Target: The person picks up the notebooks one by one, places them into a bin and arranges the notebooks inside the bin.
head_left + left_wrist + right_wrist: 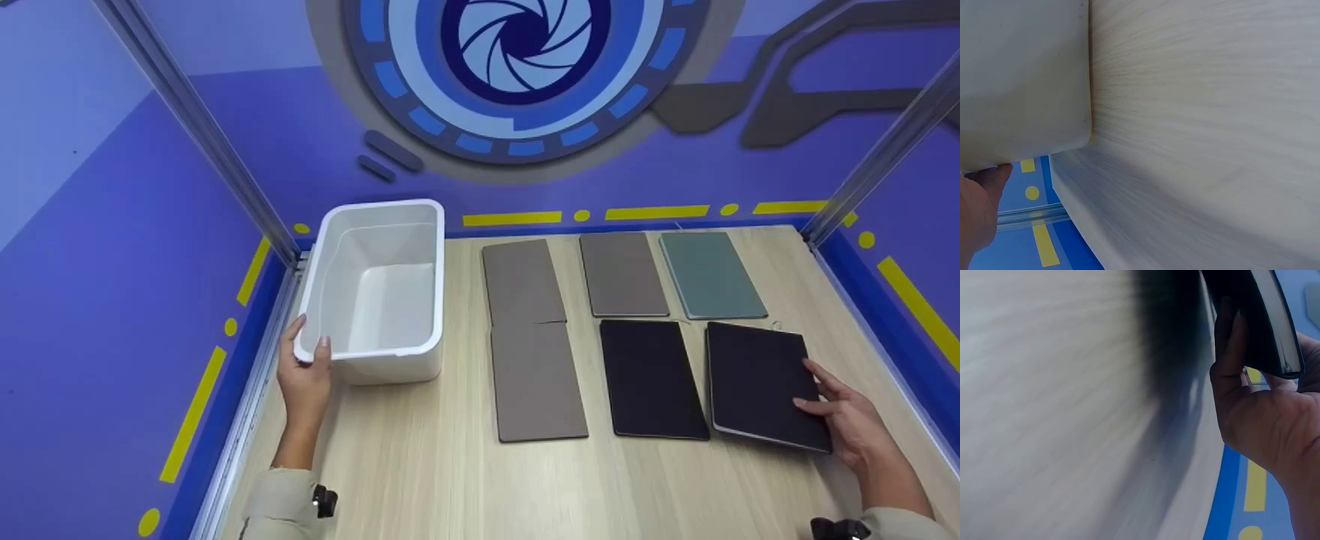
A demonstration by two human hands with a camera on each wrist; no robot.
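Note:
My left hand (pixel 306 375) grips the near left corner of a white plastic bin (pixel 439 300), thumb over the rim; the left wrist view shows a finger against the bin's outer wall (pixel 1027 84). At the right, my right hand (pixel 855 420) holds a black notebook (pixel 765 386) by its right edge, thumb on the cover and fingers under it. The right wrist view shows the notebook's pale page edge (pixel 1278 320) and that side raised off the table, with a shadow below. Beside it on the left lies another black notebook (pixel 652 379).
Two taupe notebooks (pixel 525 285) (pixel 538 382) lie end to end right of the bin. A third taupe notebook (pixel 624 274) and a green notebook (pixel 712 275) form the back row. Blue panels (pixel 480 187) and metal posts (pixel 217 150) enclose the wooden table (pixel 450 480).

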